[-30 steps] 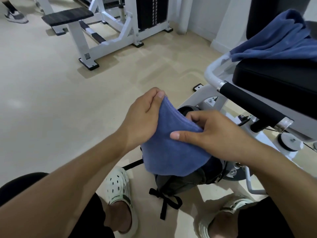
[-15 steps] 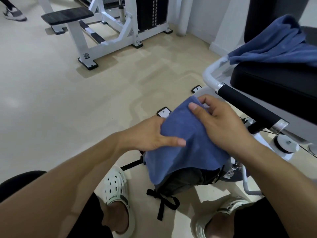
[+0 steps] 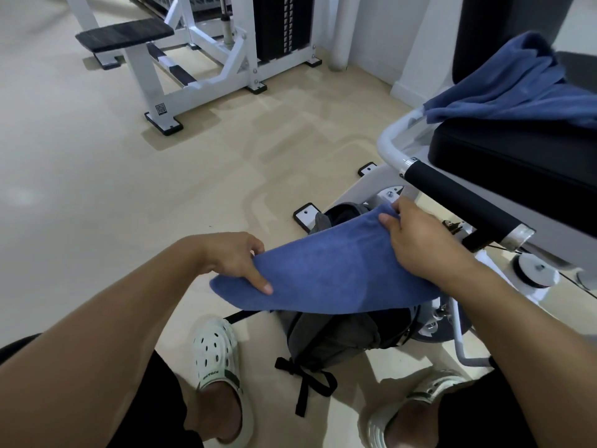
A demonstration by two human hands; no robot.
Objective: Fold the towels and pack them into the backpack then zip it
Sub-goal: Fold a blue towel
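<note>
A folded blue towel (image 3: 332, 273) is held flat above a dark grey backpack (image 3: 326, 337) that stands on the floor between my feet. My left hand (image 3: 234, 258) grips the towel's near left edge, thumb on top. At the far right corner my right hand (image 3: 420, 240) pinches the towel. The backpack's open top (image 3: 342, 212) shows just beyond the towel; most of its body is hidden under it. A second blue towel (image 3: 513, 92) lies crumpled on the black seat pad at the upper right.
A gym machine with a black seat (image 3: 517, 163) and a black padded handle (image 3: 458, 202) crowds the right side. A white weight machine with a black bench (image 3: 126, 35) stands far left. Beige floor (image 3: 113, 189) spreads between them. My white clogs (image 3: 216, 357) flank the backpack.
The towel went from a bunched hold between both hands to a flat spread. My left hand slid down to the near left edge and my right hand moved to the far right corner.
</note>
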